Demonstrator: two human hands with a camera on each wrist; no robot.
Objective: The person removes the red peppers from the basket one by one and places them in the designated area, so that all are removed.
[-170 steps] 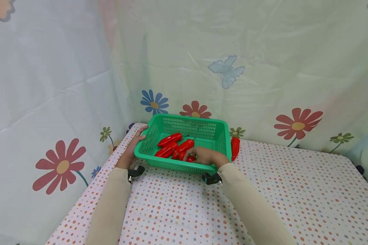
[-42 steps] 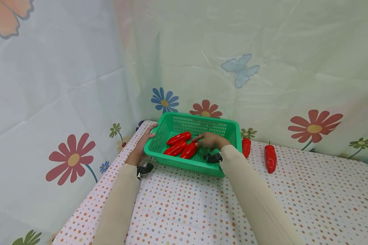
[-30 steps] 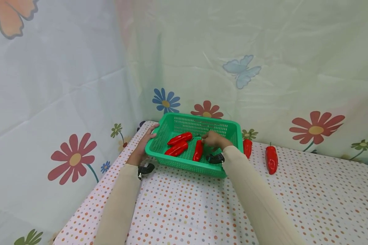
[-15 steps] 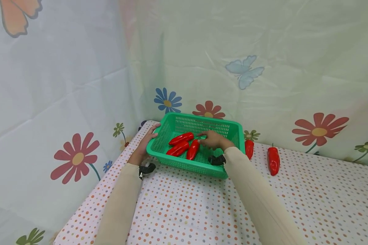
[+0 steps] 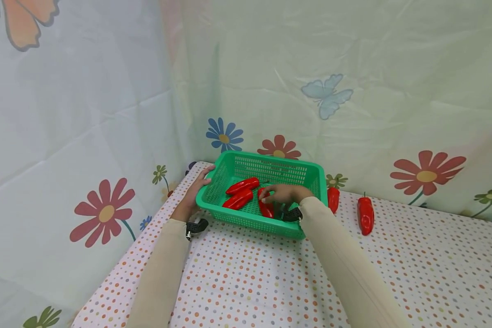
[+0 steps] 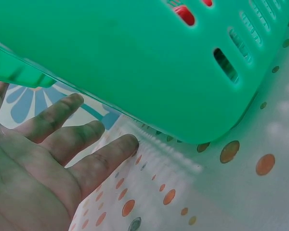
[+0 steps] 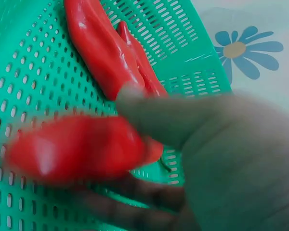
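Observation:
A green basket (image 5: 250,221) holds three red peppers. The right hand (image 5: 284,194), inside the basket, grips one pepper (image 5: 266,208); in the right wrist view that pepper (image 7: 67,149) is blurred between the thumb and the fingers of the hand (image 7: 221,139). Two other peppers (image 5: 243,186) (image 7: 98,45) lie side by side to its left. At the basket's left end is the left hand (image 5: 192,193), its fingers at the rim. The left wrist view shows this hand (image 6: 48,154) with spread fingers beside the basket wall (image 6: 135,72).
Right of the basket, two more red peppers lie on the dotted tablecloth (image 5: 246,282): one (image 5: 333,199) close against the basket wall, the other (image 5: 366,215) farther right. A flowered curtain (image 5: 262,82) hangs behind and to the left.
Over the last second the right hand has shifted slightly left and nearer, and the pepper by it has turned. Since the oldest frame, a pepper has appeared farther right on the cloth. The left hand stays at the basket.

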